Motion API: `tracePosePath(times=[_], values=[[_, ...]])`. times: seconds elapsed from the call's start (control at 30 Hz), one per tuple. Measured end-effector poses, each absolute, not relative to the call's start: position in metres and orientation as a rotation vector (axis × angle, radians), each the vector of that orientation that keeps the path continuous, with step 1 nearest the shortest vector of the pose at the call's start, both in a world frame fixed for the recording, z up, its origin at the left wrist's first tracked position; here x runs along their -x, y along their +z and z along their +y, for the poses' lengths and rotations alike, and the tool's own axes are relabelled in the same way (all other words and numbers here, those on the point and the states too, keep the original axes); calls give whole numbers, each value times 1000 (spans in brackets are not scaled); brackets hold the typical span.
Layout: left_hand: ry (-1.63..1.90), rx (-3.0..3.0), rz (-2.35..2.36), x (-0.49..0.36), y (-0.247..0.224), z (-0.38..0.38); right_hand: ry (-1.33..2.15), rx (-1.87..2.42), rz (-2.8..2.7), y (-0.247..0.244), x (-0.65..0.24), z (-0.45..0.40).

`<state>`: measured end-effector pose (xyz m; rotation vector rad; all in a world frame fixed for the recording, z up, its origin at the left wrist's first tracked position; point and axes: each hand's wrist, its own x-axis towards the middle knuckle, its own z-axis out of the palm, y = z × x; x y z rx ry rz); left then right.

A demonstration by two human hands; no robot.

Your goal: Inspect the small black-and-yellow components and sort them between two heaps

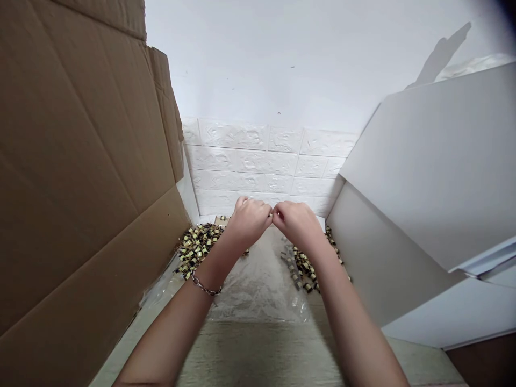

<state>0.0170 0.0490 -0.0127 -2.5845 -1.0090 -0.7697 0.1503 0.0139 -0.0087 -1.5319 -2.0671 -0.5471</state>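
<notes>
My left hand [253,219] and my right hand [296,223] meet above the middle of the work surface, fingertips almost touching. Both are closed in a pinch. Whatever lies between the fingers is too small and hidden to name. Below and left of my left hand is a pile of small yellow-and-black parts [200,240], which look like wound coils with thin leads. A second heap of the same parts [308,271] lies under my right hand and forearm, partly covered by them. A clear plastic sheet [262,290] is spread between the two piles.
A tall brown cardboard panel [88,161] walls off the left side. On the right stand white panels [435,161]. A white brick-patterned wall [250,161] closes the back. The pale tabletop [250,349] shows in front of the plastic sheet.
</notes>
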Motion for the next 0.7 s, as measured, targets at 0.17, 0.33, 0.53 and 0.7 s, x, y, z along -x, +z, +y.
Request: tracePosePath(times=[0.17, 0.33, 0.53, 0.7], values=[[-1157, 2413, -900, -13, -7, 44, -598, 1310, -1922, -1, -155, 9], [-1400, 2314, -845, -12, -4, 35, -656, 1112, -1758, 1, -151, 0], [-1574, 2166, -745, -12, -3, 31, -548, 1012, -1675, 7, -145, -11], [-1593, 2127, -739, -11, 0, 29, -399, 1000, -1637, 9, -144, -13]])
